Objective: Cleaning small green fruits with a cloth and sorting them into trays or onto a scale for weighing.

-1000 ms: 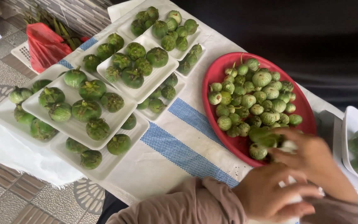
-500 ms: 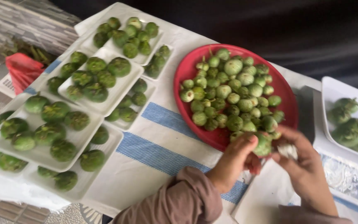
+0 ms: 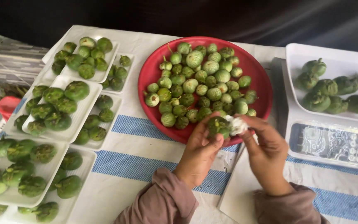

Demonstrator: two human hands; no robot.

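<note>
My left hand (image 3: 199, 151) grips a round green eggplant (image 3: 217, 125) just over the near rim of a red round tray (image 3: 154, 74). My right hand (image 3: 266, 151) pinches a small white crumpled cloth (image 3: 238, 124) and presses it against the eggplant's right side. The red tray holds a heap of many small green eggplants (image 3: 201, 81). Both wrists wear brownish-mauve sleeves.
White foam trays (image 3: 73, 128) stacked with larger green eggplants fill the left of the blue-striped white tablecloth (image 3: 133, 166). A white weighing scale (image 3: 332, 143) at right carries a white tray of eggplants (image 3: 336, 89). A white sheet (image 3: 239, 195) lies under my right forearm. A red object (image 3: 7, 105) sits at far left.
The view has swung right and closer. My hands have come up from the tray's near edge, with the eggplant and the white cloth now pressed together between them.
</note>
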